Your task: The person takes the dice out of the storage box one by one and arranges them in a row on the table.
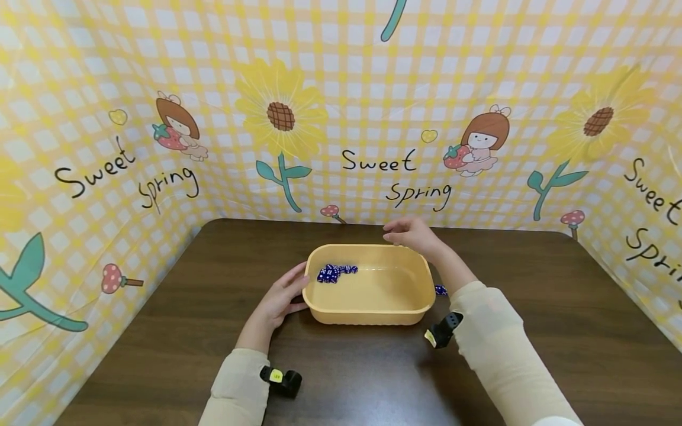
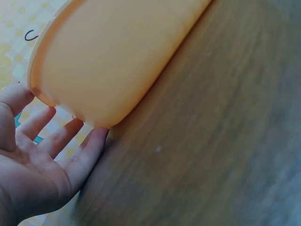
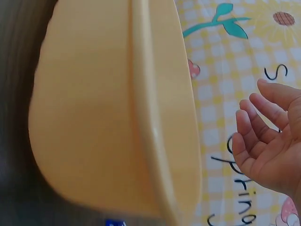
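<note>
A yellow plastic bin (image 1: 373, 318) stands on the table, its wall large in the left wrist view and its rim (image 3: 149, 113) in the right wrist view. Several dark blue dice (image 1: 329, 273) with white dots are clustered in its left part. My left hand (image 1: 279, 299) is at the bin's left end, the extended fingertips (image 2: 70, 129) touching the outer wall. Over the far right rim hovers my right hand (image 1: 412, 234), fingers loosely bent and holding nothing. More blue dice (image 1: 440, 290) lie just right of the bin, partly hidden by it.
The dark wooden table (image 1: 181, 331) extends around the bin. A yellow checked cloth (image 1: 367, 130) with printed flowers and words hangs along the table's back and sides. Each forearm carries a black wrist camera (image 1: 288, 381) at the sleeve.
</note>
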Available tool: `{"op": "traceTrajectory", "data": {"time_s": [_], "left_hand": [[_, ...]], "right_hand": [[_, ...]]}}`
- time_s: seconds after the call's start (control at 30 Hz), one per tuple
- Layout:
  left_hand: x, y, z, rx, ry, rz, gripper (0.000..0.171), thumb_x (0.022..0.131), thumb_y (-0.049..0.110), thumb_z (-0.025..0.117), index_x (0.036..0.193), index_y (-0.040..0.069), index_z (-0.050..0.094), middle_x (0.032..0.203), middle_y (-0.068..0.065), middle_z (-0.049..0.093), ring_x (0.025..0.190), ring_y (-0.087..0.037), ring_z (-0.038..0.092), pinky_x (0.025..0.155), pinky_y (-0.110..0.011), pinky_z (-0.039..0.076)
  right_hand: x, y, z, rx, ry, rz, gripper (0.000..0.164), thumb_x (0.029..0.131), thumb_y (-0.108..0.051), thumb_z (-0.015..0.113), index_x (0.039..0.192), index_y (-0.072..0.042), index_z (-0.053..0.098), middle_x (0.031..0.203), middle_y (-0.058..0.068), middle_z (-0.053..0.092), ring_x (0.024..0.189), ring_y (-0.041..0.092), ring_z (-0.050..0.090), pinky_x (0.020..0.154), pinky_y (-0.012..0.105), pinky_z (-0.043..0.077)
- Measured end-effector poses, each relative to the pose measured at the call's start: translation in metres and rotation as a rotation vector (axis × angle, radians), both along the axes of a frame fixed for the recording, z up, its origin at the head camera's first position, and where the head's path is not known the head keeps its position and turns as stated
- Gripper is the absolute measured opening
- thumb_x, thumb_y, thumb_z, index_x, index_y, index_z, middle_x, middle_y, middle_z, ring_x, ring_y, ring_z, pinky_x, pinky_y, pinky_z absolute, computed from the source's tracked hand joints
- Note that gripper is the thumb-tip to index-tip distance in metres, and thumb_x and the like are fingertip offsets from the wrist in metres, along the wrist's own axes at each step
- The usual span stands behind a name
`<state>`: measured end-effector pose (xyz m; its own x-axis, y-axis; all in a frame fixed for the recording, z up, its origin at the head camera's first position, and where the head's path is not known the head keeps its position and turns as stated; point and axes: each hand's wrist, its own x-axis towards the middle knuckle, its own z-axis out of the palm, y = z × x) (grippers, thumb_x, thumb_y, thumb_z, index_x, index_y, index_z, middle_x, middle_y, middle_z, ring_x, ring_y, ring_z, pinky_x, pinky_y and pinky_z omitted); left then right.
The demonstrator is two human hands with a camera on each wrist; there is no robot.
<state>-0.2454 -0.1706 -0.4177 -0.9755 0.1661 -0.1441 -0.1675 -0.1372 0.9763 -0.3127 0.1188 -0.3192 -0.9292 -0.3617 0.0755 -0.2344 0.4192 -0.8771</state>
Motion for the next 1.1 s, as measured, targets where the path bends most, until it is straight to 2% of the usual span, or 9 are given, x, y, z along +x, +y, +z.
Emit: {"op": "traceTrajectory", "data": {"time_s": [0.13, 0.2, 0.33, 0.47, 0.67, 0.77, 0.9, 1.0, 1.1], "left_hand": [[0.0, 0.0, 0.001, 0.0, -0.001, -0.001, 0.051, 0.087, 0.02, 0.051, 0.134, 0.016, 0.032, 0.133, -0.013, 0.033, 0.107, -0.032, 0.042, 0.076, -0.043, 0.043], [-0.002, 0.0, -0.001, 0.001, -0.001, 0.002, 0.051, 0.087, 0.021, 0.052, 0.134, 0.017, 0.033, 0.132, -0.013, 0.034, 0.107, -0.031, 0.042, 0.076, -0.043, 0.043], [-0.002, 0.001, -0.001, 0.002, -0.001, -0.004, 0.052, 0.086, 0.022, 0.053, 0.133, 0.017, 0.033, 0.132, -0.013, 0.034, 0.108, -0.031, 0.042, 0.077, -0.043, 0.043], [-0.003, 0.001, 0.0, 0.011, 0.0, -0.005, 0.052, 0.086, 0.021, 0.054, 0.133, 0.016, 0.033, 0.132, -0.013, 0.035, 0.108, -0.032, 0.041, 0.077, -0.043, 0.043], [-0.003, 0.001, 0.0, 0.012, -0.005, 0.002, 0.052, 0.086, 0.022, 0.054, 0.133, 0.017, 0.034, 0.131, -0.013, 0.035, 0.107, -0.032, 0.042, 0.076, -0.044, 0.043], [-0.003, 0.001, 0.0, 0.013, -0.007, 0.006, 0.051, 0.086, 0.021, 0.054, 0.133, 0.017, 0.033, 0.131, -0.013, 0.034, 0.107, -0.032, 0.042, 0.076, -0.044, 0.043], [-0.002, 0.0, -0.001, 0.014, -0.006, 0.004, 0.053, 0.086, 0.021, 0.054, 0.134, 0.017, 0.033, 0.132, -0.013, 0.034, 0.108, -0.031, 0.042, 0.076, -0.044, 0.043], [-0.002, 0.0, -0.002, 0.01, -0.009, 0.004, 0.053, 0.085, 0.022, 0.055, 0.134, 0.017, 0.033, 0.132, -0.013, 0.034, 0.107, -0.031, 0.042, 0.076, -0.044, 0.043], [-0.002, -0.001, -0.002, 0.009, -0.013, 0.009, 0.052, 0.085, 0.022, 0.055, 0.133, 0.017, 0.034, 0.131, -0.013, 0.035, 0.107, -0.03, 0.043, 0.076, -0.043, 0.043]], "right_hand": [[0.0, -0.013, -0.006, -0.019, -0.022, 0.011, 0.026, 0.082, -0.01, 0.059, 0.104, 0.003, 0.057, 0.082, 0.011, 0.057, 0.083, 0.035, 0.052, 0.076, 0.044, 0.041], [-0.005, -0.016, -0.015, -0.047, -0.018, 0.028, 0.024, 0.081, -0.014, 0.061, 0.101, 0.0, 0.059, 0.081, 0.01, 0.057, 0.082, 0.034, 0.053, 0.075, 0.046, 0.041], [-0.003, -0.024, -0.019, -0.083, -0.006, 0.062, 0.023, 0.079, -0.018, 0.063, 0.096, -0.003, 0.061, 0.081, 0.008, 0.059, 0.077, 0.03, 0.055, 0.07, 0.04, 0.043], [-0.002, -0.035, -0.024, -0.089, -0.07, 0.033, 0.025, 0.08, -0.013, 0.061, 0.101, 0.001, 0.059, 0.085, 0.012, 0.059, 0.083, 0.036, 0.053, 0.075, 0.044, 0.042], [-0.004, -0.052, -0.033, -0.104, -0.131, 0.016, 0.03, 0.08, -0.01, 0.06, 0.105, 0.006, 0.056, 0.081, 0.007, 0.058, 0.073, 0.023, 0.055, 0.074, 0.042, 0.042], [-0.003, -0.06, -0.038, -0.126, -0.168, 0.024, 0.03, 0.08, -0.008, 0.06, 0.106, 0.007, 0.055, 0.081, 0.004, 0.058, 0.078, 0.03, 0.055, 0.077, 0.047, 0.039], [-0.002, -0.069, -0.044, -0.134, -0.195, 0.025, 0.029, 0.08, -0.006, 0.059, 0.106, 0.006, 0.055, 0.081, 0.005, 0.06, 0.083, 0.036, 0.053, 0.074, 0.046, 0.041], [-0.002, -0.075, -0.049, -0.137, -0.197, 0.034, 0.027, 0.079, -0.005, 0.059, 0.103, 0.007, 0.057, 0.08, 0.007, 0.06, 0.071, 0.03, 0.055, 0.064, 0.038, 0.043], [-0.001, -0.081, -0.054, -0.155, -0.208, 0.052, 0.024, 0.078, -0.002, 0.06, 0.1, 0.007, 0.058, 0.078, 0.008, 0.059, 0.06, 0.021, 0.052, 0.06, 0.034, 0.044]]}}
